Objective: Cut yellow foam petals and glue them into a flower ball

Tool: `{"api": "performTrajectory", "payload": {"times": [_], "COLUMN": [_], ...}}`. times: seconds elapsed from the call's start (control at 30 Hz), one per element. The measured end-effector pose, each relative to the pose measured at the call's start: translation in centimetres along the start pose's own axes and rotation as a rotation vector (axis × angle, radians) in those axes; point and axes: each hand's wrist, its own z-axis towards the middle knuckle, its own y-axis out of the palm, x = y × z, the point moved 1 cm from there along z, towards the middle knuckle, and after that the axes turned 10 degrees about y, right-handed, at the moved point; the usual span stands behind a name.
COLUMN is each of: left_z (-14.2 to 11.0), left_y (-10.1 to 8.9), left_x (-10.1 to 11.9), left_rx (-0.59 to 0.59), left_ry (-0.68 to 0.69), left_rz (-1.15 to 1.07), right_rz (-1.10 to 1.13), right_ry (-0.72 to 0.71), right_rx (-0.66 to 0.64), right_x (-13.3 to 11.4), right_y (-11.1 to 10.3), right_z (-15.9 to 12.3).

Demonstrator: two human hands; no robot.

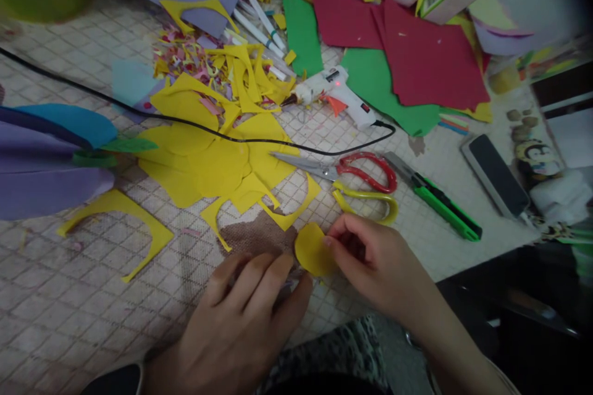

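Between my two hands is a small yellow foam circle (314,250). My right hand (370,253) pinches its right edge between thumb and fingertips. On the circle's left side, my left hand (254,308) has its fingers curled, the thumb and index near the circle's lower edge; whether they grip it is hidden. Just beyond lie scissors (328,171) with one red and one yellow handle, blades pointing left. Yellow foam pieces (208,163) are heaped ahead of my left hand, with cut-out yellow scraps (282,216) around them.
A white glue gun (343,92) with a red light lies ahead, its black cord (176,118) crossing the table leftward. A green utility knife (445,207) and a phone-like device (495,176) sit right. Red sheets (426,55) overlap green ones behind. Purple-blue petals (55,160) stand left.
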Motion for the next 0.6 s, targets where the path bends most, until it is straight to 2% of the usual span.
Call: {"api": "performTrajectory", "payload": {"times": [0.37,0.6], "left_z": [-0.22,0.04], "left_y": [0.09,0.15], "left_x": [-0.13,-0.14], "left_rx": [-0.023,-0.026], "left_ry": [0.026,-0.027], "left_rz": [0.015,0.014], "right_rz": [-0.054,-0.069], "right_ry": [-0.002,0.032], "right_rx": [0.062,0.096], "right_x": [-0.16,-0.36], "right_y": [0.38,0.75], "right_z": [-0.01,0.05]}}
